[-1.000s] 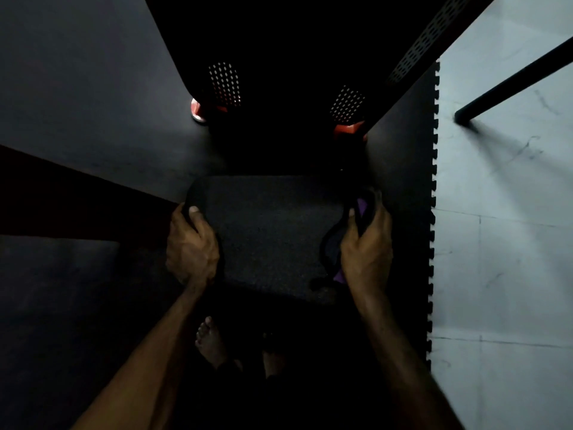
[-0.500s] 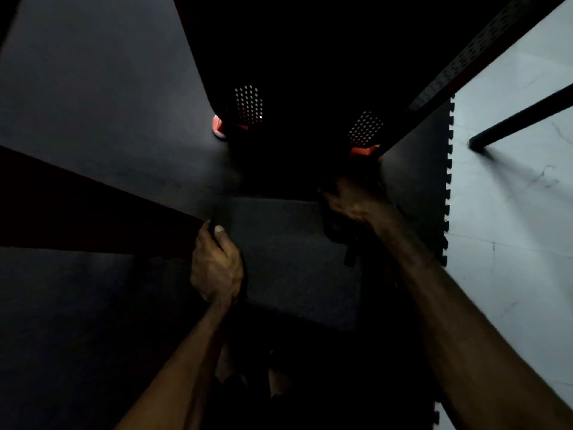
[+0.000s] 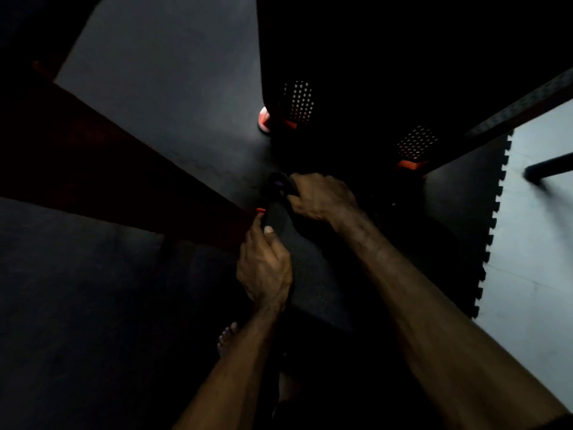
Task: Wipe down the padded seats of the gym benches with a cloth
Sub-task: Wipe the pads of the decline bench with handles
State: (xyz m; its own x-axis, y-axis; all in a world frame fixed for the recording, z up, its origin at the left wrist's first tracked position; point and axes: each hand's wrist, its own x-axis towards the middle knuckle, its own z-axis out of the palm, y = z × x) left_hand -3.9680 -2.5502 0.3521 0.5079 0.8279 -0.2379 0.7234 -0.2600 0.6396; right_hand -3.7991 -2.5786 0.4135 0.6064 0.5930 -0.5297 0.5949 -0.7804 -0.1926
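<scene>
One cloth (image 3: 280, 186), two hands, one seat (image 3: 313, 268)

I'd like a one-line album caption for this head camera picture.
In dim light, the right hand presses a dark cloth on the padded seat while the left hand grips its edge.

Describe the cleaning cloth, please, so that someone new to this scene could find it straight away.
Start at the dark padded seat in the middle of the view, which the left hand grips by its left edge. At the seat's far left corner, the right hand is curled round the cloth. It is a dark, crumpled bundle with a small purple patch, the only soft, bunched thing among flat pads and metal frames.
</scene>
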